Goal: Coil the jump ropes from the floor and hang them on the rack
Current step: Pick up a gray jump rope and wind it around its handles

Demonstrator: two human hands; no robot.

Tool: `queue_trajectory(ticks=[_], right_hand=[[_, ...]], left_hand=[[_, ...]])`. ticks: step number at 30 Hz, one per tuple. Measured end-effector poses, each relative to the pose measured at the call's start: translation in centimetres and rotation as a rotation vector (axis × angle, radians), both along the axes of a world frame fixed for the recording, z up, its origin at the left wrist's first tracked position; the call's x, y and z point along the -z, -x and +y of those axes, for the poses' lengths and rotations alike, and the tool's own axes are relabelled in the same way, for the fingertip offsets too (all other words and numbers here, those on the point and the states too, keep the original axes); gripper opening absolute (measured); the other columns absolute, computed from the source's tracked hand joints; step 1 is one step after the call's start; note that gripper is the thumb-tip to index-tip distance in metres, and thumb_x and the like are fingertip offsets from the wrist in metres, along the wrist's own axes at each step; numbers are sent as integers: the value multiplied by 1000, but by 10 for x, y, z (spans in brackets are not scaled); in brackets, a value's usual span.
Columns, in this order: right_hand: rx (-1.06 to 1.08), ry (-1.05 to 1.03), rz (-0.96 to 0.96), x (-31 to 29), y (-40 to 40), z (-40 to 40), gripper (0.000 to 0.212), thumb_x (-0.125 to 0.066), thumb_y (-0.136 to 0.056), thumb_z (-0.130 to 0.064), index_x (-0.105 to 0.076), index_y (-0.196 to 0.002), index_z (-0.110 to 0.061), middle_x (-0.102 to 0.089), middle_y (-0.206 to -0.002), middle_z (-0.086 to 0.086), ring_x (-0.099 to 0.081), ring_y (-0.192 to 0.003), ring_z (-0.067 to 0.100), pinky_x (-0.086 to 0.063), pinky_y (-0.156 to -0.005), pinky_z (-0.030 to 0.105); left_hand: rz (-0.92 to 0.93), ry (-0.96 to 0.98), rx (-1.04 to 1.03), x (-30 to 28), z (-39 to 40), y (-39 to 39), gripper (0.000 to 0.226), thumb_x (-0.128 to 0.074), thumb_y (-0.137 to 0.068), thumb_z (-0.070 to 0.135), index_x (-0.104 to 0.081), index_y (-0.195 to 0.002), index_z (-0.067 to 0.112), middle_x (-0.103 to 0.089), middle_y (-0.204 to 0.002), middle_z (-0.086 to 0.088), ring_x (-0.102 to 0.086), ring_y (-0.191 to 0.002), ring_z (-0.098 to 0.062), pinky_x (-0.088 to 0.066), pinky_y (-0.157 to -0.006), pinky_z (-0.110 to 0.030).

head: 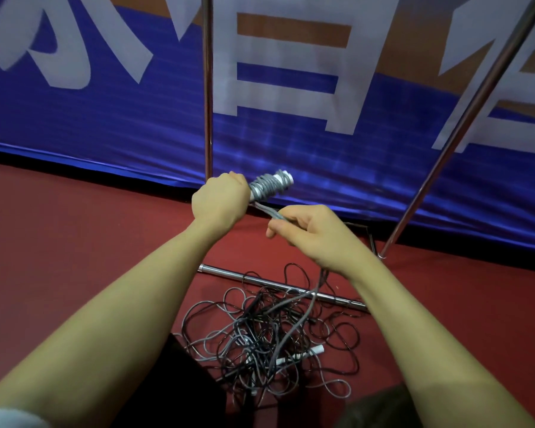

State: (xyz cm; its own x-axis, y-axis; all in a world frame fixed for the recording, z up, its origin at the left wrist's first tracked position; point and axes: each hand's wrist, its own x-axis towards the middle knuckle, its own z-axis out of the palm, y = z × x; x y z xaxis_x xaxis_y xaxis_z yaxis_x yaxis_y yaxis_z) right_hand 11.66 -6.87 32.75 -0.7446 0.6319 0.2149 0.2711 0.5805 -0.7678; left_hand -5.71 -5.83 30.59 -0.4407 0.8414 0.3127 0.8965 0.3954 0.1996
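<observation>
Likely a sports hall: red court floor point(74, 242), printed banner point(105, 112).

A dark red floor point(74, 242) carries a tangled heap of black and grey jump ropes point(269, 338) below the right hand point(312, 233), white handles point(317, 350) showing in it. A chrome rack bar point(278, 284) lies flat on the floor just beyond the heap.

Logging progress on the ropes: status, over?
Left hand grips grey rope's handles, half wrapped. Right hand pinches its cord, feeding. Tangled pile on floor, nothing hung.
</observation>
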Motion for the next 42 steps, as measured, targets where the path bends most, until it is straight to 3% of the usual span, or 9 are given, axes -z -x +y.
queue_trajectory(ticks=[8,12,17,20,23,26,31,36,42], right_hand=[[274,-237,165,11,-8,24,29,-56,-91,-28,-61,-68,-10,-54,-56,4,-44,-53,11,-37,-58,21],[369,-191,189,13,-15,34,25,-59,-92,-22,-63,-71,-10,-57,-61,6,-43,-55,5,-34,-57,17],[435,-18,235,14,-21,46,25,-65,-88,-24,-62,-63,-20,-53,-56,-8,-44,-56,2,-36,-60,20],[448,64,281,14,-23,47,24,-69,-85,-24,-62,-61,-22,-53,-53,-11,-45,-57,4,-37,-59,19],[432,137,330,11,-27,46,23,-69,-84,-23,-63,-63,-19,-51,-55,-5,-42,-55,6,-35,-55,19],[379,274,424,10,-24,46,23,-71,-82,-23,-64,-61,-18,-53,-61,5,-44,-62,17,-36,-59,28],[301,268,450,11,-18,44,30,-55,-93,-17,-49,-63,-13,-36,-45,-12,-28,-43,3,-22,-48,23],[161,421,392,13,-9,33,32,-35,-102,-14,-58,-81,-9,-35,-46,-10,-24,-37,3,-16,-41,21],[50,364,219,10,-5,21,31,-35,-102,-14,-63,-89,-9,-37,-47,-9,-26,-40,6,-24,-39,17]], left_hand=[[128,20,164,8,5,-13,44,-29,-102,23,-64,-91,0,-66,-99,-24,-61,-93,-42,-32,-67,-36],[253,53,386,3,1,-15,45,-25,-102,27,-40,-64,9,-67,-92,-19,-60,-90,-39,-28,-62,-34],[333,-77,562,-2,-3,-20,68,4,-84,43,-49,-60,8,-57,-60,-14,-56,-66,-37,-10,-50,-32],[263,-280,698,-3,-7,-20,54,-21,-91,34,-37,-44,11,-44,-37,-11,-44,-36,-34,-10,-49,-22],[170,-377,748,-9,-10,-22,45,-31,-92,26,-20,-49,19,-35,-33,-8,-37,-30,-33,-21,-45,-25],[-21,-362,729,-21,-19,-28,46,-30,-94,29,-13,-51,26,-23,-36,2,-35,-40,-34,-27,-47,-34],[-673,-325,473,-24,-12,-33,34,-36,-94,30,-30,-65,13,-27,-53,-2,-26,-54,-16,-23,-55,-35],[-479,-183,277,-22,-4,-30,19,-57,-89,6,-45,-103,-1,-55,-103,-30,-49,-98,-41,-19,-64,-29],[-440,-93,93,-18,5,-23,11,-44,-96,7,-43,-104,-1,-53,-115,-29,-51,-102,-42,-29,-69,-37]])
